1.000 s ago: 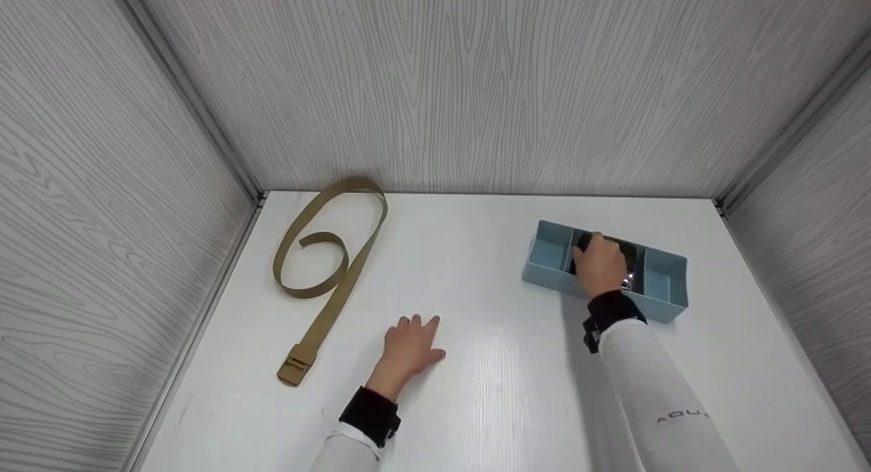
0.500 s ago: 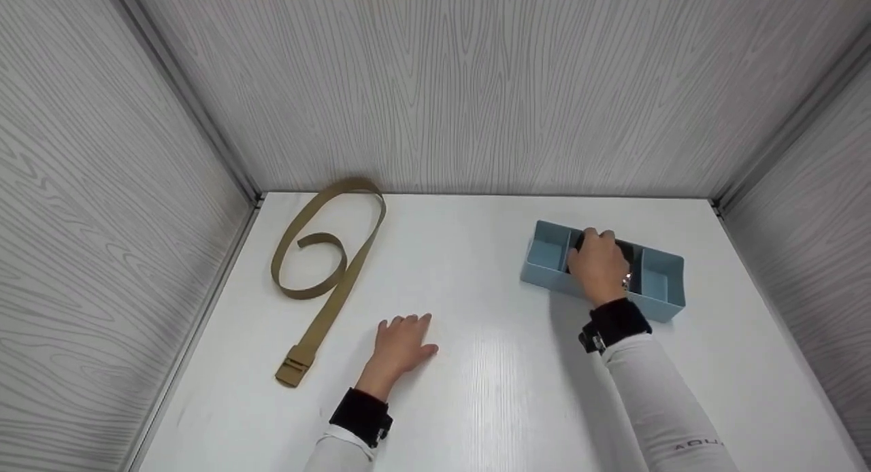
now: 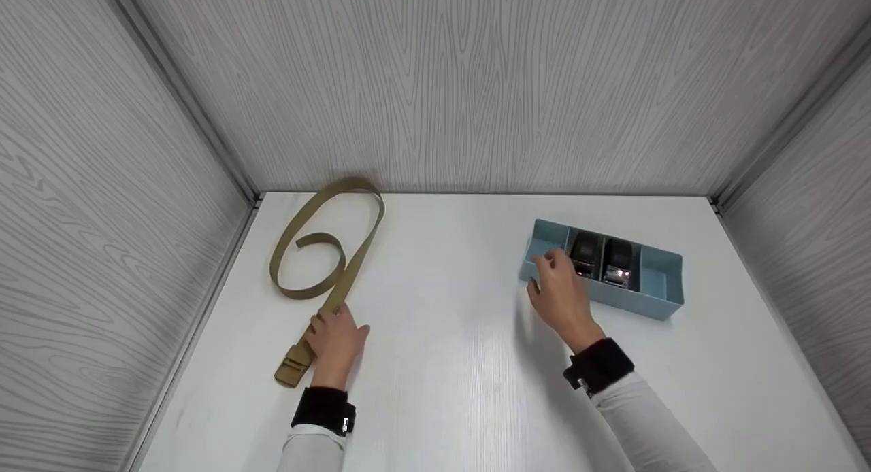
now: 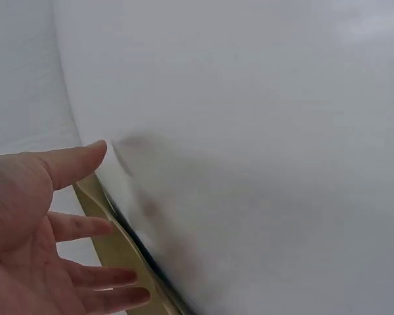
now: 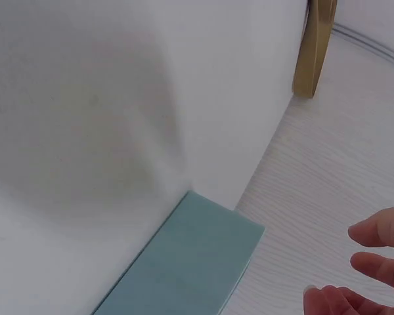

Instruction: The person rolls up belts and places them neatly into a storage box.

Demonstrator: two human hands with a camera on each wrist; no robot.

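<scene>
White and glossy, the table (image 3: 463, 363) fills the floor of a grey wood-grain booth, its near edge cut off by the frame. A tan belt (image 3: 340, 254) lies at the far left in a loose loop, its strap running towards the person and ending in a buckle (image 3: 291, 370). The left hand (image 3: 333, 339) rests on the strap just above that buckle with fingers spread and straight; the strap under the palm is hidden. At the right stands a blue tray (image 3: 663, 298) with compartments, the middle ones holding two dark rolled things (image 3: 602, 258) too small to identify. The right hand (image 3: 561, 295) hovers at the tray's left end, fingers loosely open, gripping nothing; whether it touches the wall is unclear.
</scene>
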